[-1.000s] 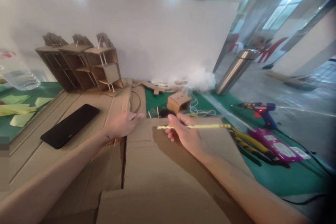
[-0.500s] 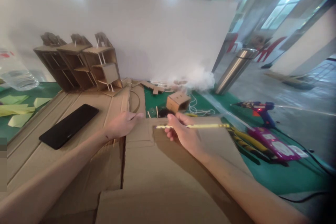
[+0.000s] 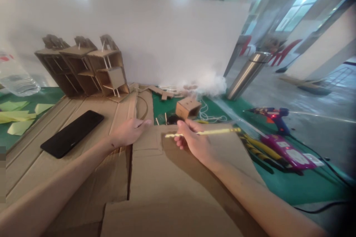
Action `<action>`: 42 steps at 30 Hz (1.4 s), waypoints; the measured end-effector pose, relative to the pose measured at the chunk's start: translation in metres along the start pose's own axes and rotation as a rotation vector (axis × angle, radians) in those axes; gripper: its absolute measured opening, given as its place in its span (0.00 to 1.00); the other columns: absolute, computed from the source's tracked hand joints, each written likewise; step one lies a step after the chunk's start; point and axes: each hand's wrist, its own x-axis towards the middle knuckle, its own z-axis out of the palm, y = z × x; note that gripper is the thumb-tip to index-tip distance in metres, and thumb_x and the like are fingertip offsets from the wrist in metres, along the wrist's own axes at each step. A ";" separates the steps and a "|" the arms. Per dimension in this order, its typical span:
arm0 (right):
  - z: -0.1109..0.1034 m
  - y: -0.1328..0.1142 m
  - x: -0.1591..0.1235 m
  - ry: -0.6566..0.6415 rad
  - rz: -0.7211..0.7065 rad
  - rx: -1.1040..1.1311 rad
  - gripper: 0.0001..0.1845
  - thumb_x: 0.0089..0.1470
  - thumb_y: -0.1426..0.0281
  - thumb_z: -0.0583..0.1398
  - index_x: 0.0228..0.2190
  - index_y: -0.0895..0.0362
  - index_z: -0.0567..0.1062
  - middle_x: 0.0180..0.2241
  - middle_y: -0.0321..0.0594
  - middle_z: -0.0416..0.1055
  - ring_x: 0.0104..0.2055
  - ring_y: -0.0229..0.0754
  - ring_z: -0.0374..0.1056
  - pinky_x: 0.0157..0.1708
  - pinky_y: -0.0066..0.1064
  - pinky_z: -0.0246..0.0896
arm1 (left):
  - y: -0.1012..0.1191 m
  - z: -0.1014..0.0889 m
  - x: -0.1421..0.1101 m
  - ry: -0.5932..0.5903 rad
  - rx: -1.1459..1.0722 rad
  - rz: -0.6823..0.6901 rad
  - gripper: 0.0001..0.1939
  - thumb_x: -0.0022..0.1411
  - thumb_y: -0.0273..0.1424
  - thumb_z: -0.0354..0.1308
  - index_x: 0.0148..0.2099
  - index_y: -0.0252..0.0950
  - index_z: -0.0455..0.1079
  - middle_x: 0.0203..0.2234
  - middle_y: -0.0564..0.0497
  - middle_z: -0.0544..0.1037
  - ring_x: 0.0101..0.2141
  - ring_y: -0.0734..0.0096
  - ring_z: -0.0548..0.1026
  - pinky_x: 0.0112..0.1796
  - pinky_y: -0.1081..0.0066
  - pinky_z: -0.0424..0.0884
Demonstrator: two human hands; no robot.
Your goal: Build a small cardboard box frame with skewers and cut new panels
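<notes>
A yellow patterned pencil is pinched in my right hand, lying nearly level above the far part of a brown cardboard sheet. Thin drawn lines show on the sheet to the left of that hand. My left hand rests at the sheet's far left corner with its fingers closed against the edge; some of its fingers are hidden. Just beyond my right hand sit a small cardboard box with holes in its top and a dark round object.
A black phone lies on cardboard at left, before a cardboard shelf model. Pliers, a purple box, a glue gun and a steel flask are at right. A water bottle stands far left.
The pencil's far end has tilted slightly and shifted a little to the left in my right hand. My left hand stays where it was; the whole view has shifted very slightly.
</notes>
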 end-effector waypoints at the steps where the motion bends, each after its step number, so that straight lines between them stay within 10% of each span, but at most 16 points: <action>1: 0.000 0.000 0.000 0.013 -0.015 0.017 0.26 0.51 0.47 0.61 0.20 0.56 0.67 0.19 0.34 0.72 0.18 0.32 0.67 0.15 0.19 0.63 | 0.000 0.000 0.000 -0.001 0.000 0.001 0.30 0.64 0.56 0.37 0.22 0.38 0.54 0.18 0.54 0.63 0.22 0.71 0.63 0.24 0.72 0.54; 42: 0.001 -0.005 0.006 0.028 -0.003 -0.002 0.25 0.50 0.48 0.62 0.20 0.57 0.68 0.18 0.35 0.72 0.17 0.33 0.67 0.14 0.21 0.64 | 0.002 0.000 0.000 -0.004 -0.005 0.000 0.31 0.62 0.59 0.37 0.22 0.38 0.55 0.18 0.54 0.63 0.22 0.69 0.64 0.25 0.71 0.56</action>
